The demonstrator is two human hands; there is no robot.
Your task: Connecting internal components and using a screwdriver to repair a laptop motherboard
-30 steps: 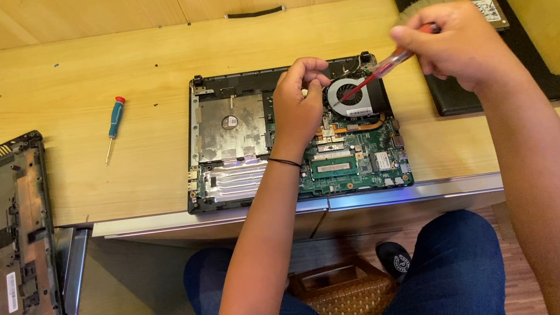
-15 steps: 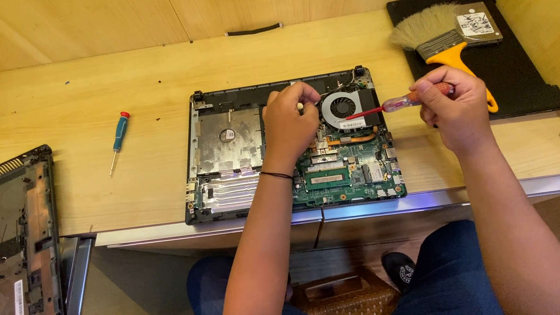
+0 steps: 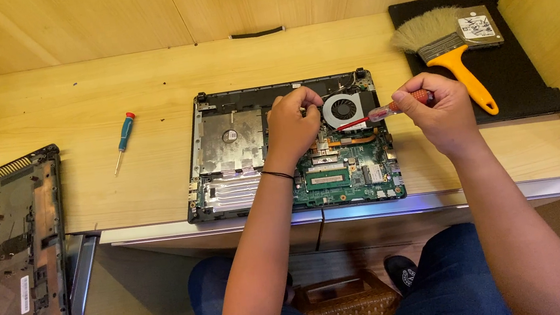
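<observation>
The opened laptop point(image 3: 291, 147) lies at the desk's point(image 3: 73, 97) front edge, its round fan point(image 3: 343, 109) near the back right corner. The right hand point(image 3: 440, 113) has its fingers closed around a red-handled screwdriver point(image 3: 388, 110) whose shaft runs leftward, tip at the fan. The left hand point(image 3: 293, 129), fingers curled, rests on the board just left of the fan, holding nothing I can make out.

The right hand point(image 3: 439, 111) is down from the far right, where it covered the paintbrush point(image 3: 447, 51), and now sits just right of the fan point(image 3: 343, 108) with the red screwdriver point(image 3: 388, 110) lying flatter, tip by the fan's near edge. The brush shows fully.
</observation>
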